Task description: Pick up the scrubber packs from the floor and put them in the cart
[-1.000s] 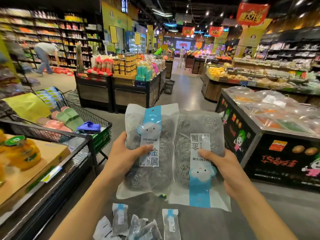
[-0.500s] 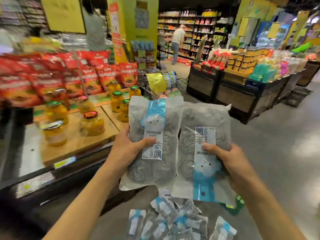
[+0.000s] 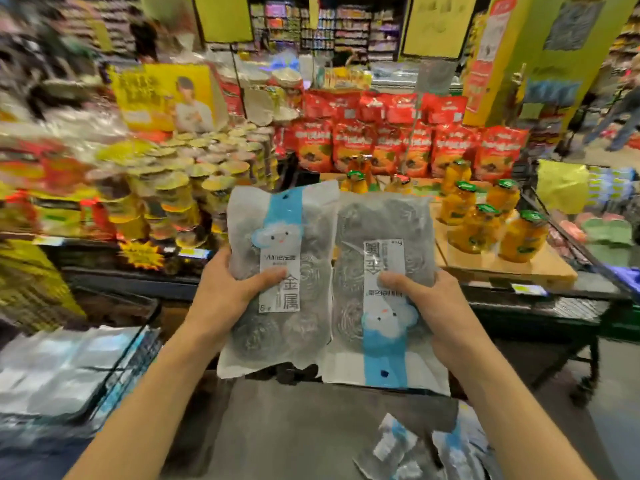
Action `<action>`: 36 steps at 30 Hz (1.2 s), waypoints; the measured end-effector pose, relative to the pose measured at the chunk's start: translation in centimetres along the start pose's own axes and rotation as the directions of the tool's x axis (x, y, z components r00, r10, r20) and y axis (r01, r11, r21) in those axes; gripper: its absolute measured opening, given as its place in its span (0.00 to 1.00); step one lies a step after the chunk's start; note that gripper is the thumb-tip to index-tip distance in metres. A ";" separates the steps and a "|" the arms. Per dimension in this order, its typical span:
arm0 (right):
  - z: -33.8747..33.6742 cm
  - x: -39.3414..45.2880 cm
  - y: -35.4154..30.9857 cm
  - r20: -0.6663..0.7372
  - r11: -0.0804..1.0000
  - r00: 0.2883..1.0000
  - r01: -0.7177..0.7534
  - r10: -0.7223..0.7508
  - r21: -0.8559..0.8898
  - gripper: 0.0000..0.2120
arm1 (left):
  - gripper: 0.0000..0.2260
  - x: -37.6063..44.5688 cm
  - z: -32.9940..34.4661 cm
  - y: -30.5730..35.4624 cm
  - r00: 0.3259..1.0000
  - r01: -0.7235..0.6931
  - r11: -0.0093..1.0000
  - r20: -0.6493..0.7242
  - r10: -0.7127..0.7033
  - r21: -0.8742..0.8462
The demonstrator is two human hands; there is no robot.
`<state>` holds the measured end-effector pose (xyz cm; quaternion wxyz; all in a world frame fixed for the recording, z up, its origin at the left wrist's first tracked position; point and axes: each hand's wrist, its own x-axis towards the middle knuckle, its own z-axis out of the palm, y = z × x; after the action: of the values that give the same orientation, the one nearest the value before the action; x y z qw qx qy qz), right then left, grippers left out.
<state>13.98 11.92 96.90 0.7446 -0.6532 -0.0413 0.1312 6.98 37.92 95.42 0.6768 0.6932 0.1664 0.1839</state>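
Standing upright side by side, two scrubber packs are clasped: one by the left hand (image 3: 221, 296), the other by the right hand (image 3: 440, 306). A wire cart (image 3: 138, 344) lies near left, closer to the left hand.

- Jars of orange fruit (image 3: 485, 220) with green lids are set on a wooden display board (image 3: 509, 266), toward its right end.
- Red snack bags (image 3: 401, 140) are stacked along the board's back edge.
- Lidded cups (image 3: 194, 168) are piled at the left.
- A yellow poster (image 3: 162, 95) is propped behind them.
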 end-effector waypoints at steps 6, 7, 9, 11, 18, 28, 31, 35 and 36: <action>14.9 5.8 2.4 0.223 0.997 0.974 -0.034 0.049 -0.069 0.12 | 0.24 2.8 -14.0 -1.9 0.964 0.006 1.000 -0.267 0.001 0.023; 17.4 6.5 3.0 0.254 0.996 0.965 -0.043 0.063 -0.084 0.12 | 0.23 3.1 -16.3 -2.2 0.952 0.015 1.000 -0.305 -0.007 0.026; 22.1 7.7 3.9 0.309 0.992 0.947 -0.062 0.093 -0.108 0.12 | 0.22 3.6 -20.6 -2.7 0.933 0.026 0.999 -0.361 -0.015 0.024; 26.5 8.8 4.6 0.365 0.989 0.924 -0.067 0.112 -0.135 0.12 | 0.21 3.9 -24.3 -3.0 0.911 0.031 0.999 -0.412 -0.023 0.011; 38.9 12.0 6.7 0.553 0.977 0.817 -0.056 0.162 -0.204 0.12 | 0.30 4.0 -34.1 -4.4 0.808 0.075 0.996 -0.583 -0.088 -0.047; 52.9 20.0 11.4 0.723 0.955 0.647 -0.028 0.242 -0.295 0.14 | 0.25 7.8 -42.0 -7.8 0.611 0.115 0.989 -0.778 -0.148 -0.098; 58.0 23.1 12.9 0.783 0.948 0.560 -0.017 0.271 -0.317 0.13 | 0.24 9.6 -44.2 -8.9 0.526 0.105 0.984 -0.831 -0.180 -0.146; 65.1 27.0 15.3 0.841 0.930 0.428 0.004 0.331 -0.368 0.15 | 0.30 12.3 -47.4 -9.9 0.409 0.123 0.973 -0.883 -0.230 -0.196; 66.8 27.9 15.9 0.849 0.925 0.401 0.008 0.344 -0.379 0.14 | 0.30 13.0 -48.2 -10.2 0.385 0.132 0.972 -0.893 -0.233 -0.197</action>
<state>23.01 84.89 87.78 0.4687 -0.5918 -0.3885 0.5283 -4.63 86.70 86.42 0.5243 0.4263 0.5736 0.4629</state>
